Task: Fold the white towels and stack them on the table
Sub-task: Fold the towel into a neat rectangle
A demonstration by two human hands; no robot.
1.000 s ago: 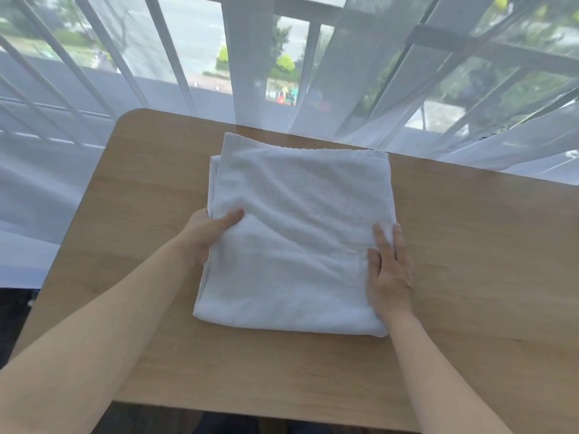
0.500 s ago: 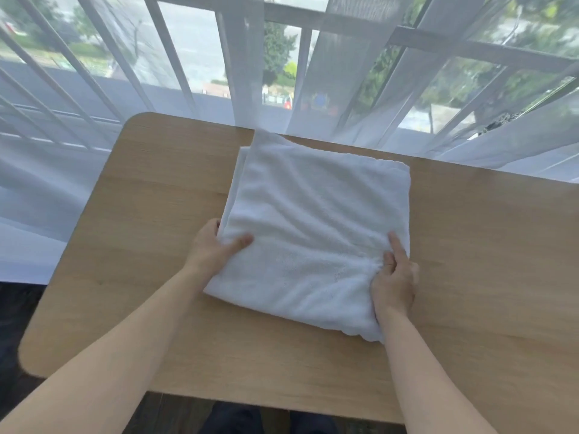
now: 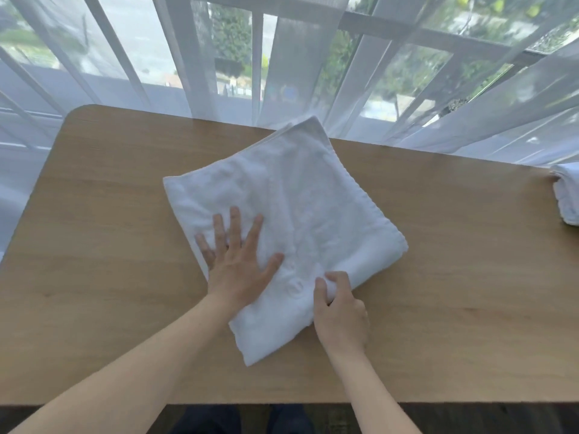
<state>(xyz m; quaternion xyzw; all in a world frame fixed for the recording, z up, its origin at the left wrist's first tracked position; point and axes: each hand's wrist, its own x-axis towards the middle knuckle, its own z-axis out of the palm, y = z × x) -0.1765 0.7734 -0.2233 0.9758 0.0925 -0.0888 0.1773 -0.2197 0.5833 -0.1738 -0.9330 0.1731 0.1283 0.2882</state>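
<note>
Right hand (image 3: pixel 340 311) on skewed folded towel (image 3: pixel 297 208)

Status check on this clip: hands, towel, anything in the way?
Left hand flat on the folded towel, right hand gripping its near edge. Towel lies skewed on the table. Second towel at far right edge, well apart. Nothing obstructing.
</note>
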